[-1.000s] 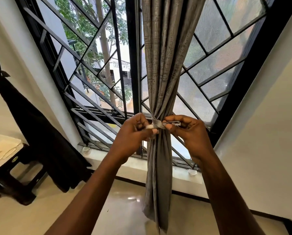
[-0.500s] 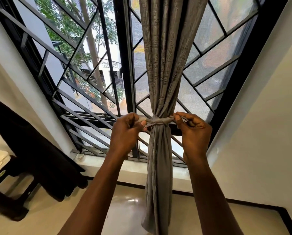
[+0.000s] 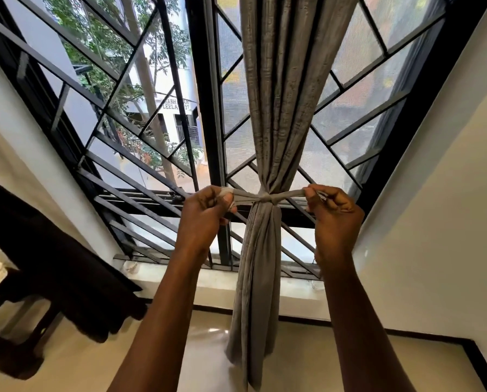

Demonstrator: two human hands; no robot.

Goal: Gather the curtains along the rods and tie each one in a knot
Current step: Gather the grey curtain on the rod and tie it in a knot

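A grey curtain [image 3: 284, 89] hangs gathered into one bunch in front of the black window grille [image 3: 140, 131]. A thin grey tie strip [image 3: 265, 197] circles the bunch at mid height and is knotted at the front. My left hand [image 3: 205, 216] grips the strip's left end in curled fingers. My right hand [image 3: 331, 207] pinches the right end. Both ends are pulled taut sideways, level with the knot. The rod is out of view above.
A dark cloth [image 3: 52, 267] hangs at the left over a dark stool [image 3: 13, 329]. The white window sill [image 3: 197, 281] runs under the grille. A cream wall [image 3: 434, 222] stands close on the right, with the glossy floor [image 3: 180, 357] below.
My hands moved apart from the curtain's middle, drawing the strip's two ends outward. The loose wrap tightened into a small knot on the bunch. The view shifted slightly.
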